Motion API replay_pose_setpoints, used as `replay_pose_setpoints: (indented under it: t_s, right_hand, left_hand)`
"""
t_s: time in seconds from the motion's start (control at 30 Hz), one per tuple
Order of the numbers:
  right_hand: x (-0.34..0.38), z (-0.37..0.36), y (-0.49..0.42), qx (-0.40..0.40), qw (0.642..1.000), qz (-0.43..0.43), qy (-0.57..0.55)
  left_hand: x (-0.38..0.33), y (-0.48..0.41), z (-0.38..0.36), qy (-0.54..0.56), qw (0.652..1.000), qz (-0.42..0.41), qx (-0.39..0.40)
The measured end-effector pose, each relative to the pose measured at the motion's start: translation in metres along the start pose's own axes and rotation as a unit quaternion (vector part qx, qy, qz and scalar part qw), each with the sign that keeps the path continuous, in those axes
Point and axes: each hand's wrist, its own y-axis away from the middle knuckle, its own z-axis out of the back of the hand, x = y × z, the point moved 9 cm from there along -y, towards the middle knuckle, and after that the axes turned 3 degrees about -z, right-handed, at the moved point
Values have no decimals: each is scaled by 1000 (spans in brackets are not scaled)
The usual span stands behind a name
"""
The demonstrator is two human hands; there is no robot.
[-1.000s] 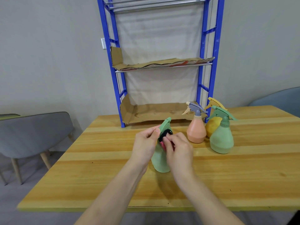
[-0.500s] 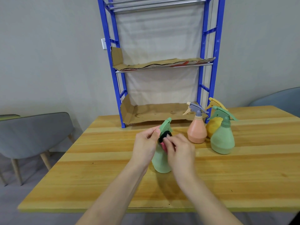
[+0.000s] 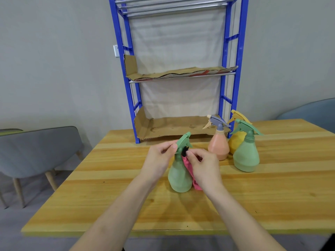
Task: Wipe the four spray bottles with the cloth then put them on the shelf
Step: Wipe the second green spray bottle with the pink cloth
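A light green spray bottle (image 3: 178, 175) stands upright at the middle of the wooden table (image 3: 108, 196). My left hand (image 3: 159, 158) pinches its green trigger head from the left. My right hand (image 3: 204, 164) holds a pink cloth (image 3: 194, 180) against the bottle's neck and right side, fingers curled by the black nozzle ring. Three more bottles stand at the right: a peach one (image 3: 218, 144) with a grey head, a yellow one (image 3: 236, 140) behind, and a second green one (image 3: 246, 154). The blue shelf (image 3: 130, 98) stands at the table's back, its cardboard-lined levels bare.
The shelf's lowest level has a cardboard liner (image 3: 174, 126) just behind the bottles. A grey chair (image 3: 36, 151) stands left of the table, a blue-grey one (image 3: 311, 113) at the far right. The table's front edge lies below my forearms.
My right hand has shifted slightly down the bottle's neck with the cloth, which now shows more along the bottle's right side. My left hand keeps its hold on the trigger head.
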Motion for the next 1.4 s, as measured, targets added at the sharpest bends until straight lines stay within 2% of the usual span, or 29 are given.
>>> replay_pose_setpoints:
  t_s: [0.13, 0.3, 0.43, 0.53, 0.6, 0.67, 0.77, 0.83, 0.97, 1.1, 1.3, 1.4]
  right_hand:
    - [0, 25, 7, -74, 997, 8, -33]
    - [6, 64, 3, -175, 982, 69, 6]
    - [10, 67, -2, -178, 977, 114, 13]
    - [6, 58, -7, -163, 980, 115, 1]
    - [4, 45, -11, -117, 987, 110, -23]
    - [0, 25, -12, -36, 993, 82, -82]
    - [-1, 3, -8, 50, 982, 45, -179]
    - [3, -1, -8, 74, 982, 67, -161]
    - [-8, -1, -19, 56, 992, 111, 23]
    - [-13, 1, -25, 27, 978, 147, 148]
    - [-3, -3, -21, 63, 981, 156, 99]
    - [1, -5, -20, 46, 983, 159, 82]
  left_hand:
    - [-2, -5, 8, -86, 995, -23, -33]
    - [-11, -11, 13, -269, 962, -9, -45]
    - [-27, -11, 9, -395, 916, -37, -51]
    - [-28, -12, 8, -469, 880, -57, -46]
    - [-25, -14, 10, -475, 876, -64, -46]
    - [-22, -16, 12, -464, 882, -70, -46]
    - [-20, -18, 11, -447, 889, -86, -50]
    - [-20, -18, 10, -428, 896, -102, -57]
    - [-18, -16, 11, -409, 902, -116, -74]
    - [-19, -16, 11, -420, 898, -112, -71]
    - [-18, -19, 11, -405, 906, -105, -54]
    - [-16, -21, 11, -398, 910, -104, -53]
